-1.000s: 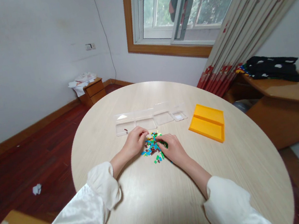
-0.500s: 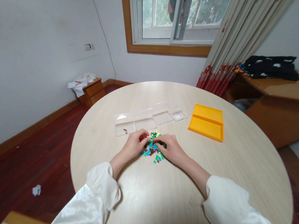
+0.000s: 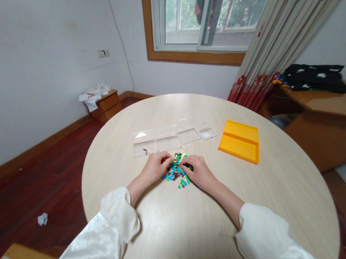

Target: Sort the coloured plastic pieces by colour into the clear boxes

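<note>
Nearby, clear boxes [image 3: 168,143], yellow tray [image 3: 239,145], left hand [image 3: 157,165], right hand [image 3: 200,171] flanking bricks [image 3: 176,174], both grips unclear

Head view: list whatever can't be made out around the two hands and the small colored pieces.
All in the head view:
Left hand: fingers hide whether it grips a piece.
Right hand: same; it also covers part of the colored pieces, too small and overlapping to count.
Brown bits: too small for exact shape.
White sleeves: cut off by the bottom edge.
</note>
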`<state>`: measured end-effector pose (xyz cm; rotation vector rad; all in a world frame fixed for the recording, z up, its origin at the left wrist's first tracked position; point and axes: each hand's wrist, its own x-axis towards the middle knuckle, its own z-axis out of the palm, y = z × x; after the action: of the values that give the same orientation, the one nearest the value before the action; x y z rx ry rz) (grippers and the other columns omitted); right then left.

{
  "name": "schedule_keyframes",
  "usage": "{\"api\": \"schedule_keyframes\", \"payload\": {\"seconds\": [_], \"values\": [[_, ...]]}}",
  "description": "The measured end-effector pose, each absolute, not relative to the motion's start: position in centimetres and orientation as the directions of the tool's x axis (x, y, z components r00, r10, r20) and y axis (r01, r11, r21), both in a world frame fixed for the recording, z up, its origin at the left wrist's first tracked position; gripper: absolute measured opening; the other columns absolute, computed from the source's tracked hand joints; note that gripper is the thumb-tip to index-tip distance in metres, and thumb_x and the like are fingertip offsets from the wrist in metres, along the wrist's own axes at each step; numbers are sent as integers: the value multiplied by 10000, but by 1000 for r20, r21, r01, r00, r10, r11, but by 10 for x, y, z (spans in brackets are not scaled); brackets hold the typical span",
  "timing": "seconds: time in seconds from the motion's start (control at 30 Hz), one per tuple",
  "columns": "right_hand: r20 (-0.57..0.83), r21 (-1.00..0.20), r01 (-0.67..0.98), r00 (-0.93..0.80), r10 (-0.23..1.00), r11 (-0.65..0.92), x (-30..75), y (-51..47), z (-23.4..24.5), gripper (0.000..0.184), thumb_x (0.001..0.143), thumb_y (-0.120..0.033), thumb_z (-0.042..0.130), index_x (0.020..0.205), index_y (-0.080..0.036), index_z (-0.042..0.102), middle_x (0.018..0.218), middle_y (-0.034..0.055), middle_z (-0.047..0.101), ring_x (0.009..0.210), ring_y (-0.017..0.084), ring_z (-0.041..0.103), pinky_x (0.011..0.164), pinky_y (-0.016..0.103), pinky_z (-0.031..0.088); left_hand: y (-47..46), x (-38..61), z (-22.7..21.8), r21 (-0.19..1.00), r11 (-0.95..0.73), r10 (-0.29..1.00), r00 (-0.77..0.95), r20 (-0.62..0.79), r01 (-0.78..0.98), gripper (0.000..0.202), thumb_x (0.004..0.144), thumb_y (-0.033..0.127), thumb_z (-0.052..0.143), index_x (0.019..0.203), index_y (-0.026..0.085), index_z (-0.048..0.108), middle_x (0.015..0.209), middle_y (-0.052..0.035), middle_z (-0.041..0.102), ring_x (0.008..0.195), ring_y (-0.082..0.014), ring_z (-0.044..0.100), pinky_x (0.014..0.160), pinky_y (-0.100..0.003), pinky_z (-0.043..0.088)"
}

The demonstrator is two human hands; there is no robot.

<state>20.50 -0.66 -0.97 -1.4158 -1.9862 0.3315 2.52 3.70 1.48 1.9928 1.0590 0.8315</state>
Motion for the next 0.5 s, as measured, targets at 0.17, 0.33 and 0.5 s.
{"api": "schedule_keyframes", "payload": {"seconds": [0.17,0.33,0.5], "values": [[376,-563,736,-177,909,376,205,-7,-9,101,805,-123,583,815,-205,641,867,37,697,878,209,588,809,355,365,37,25,16,788,-447,861,443,251,423,196,813,213,488,801,124,662,711,-35,681,635,-127,587,610,-225,441],[380,-568,736,-162,911,368,205,-7,-7,113,821,-132,563,804,-208,645,873,39,705,868,202,601,817,354,365,40,24,14,772,-466,865,405,296,431,217,818,165,467,882,136,672,820,-54,706,733,-146,627,702,-249,479],[384,-561,749,-144,912,354,206,-8,-5,102,828,-159,556,803,-203,645,846,42,702,855,204,607,817,360,368,42,21,16,753,-470,868,396,300,460,226,818,153,469,896,128,679,845,-76,707,765,-160,630,725,-264,474]]}}
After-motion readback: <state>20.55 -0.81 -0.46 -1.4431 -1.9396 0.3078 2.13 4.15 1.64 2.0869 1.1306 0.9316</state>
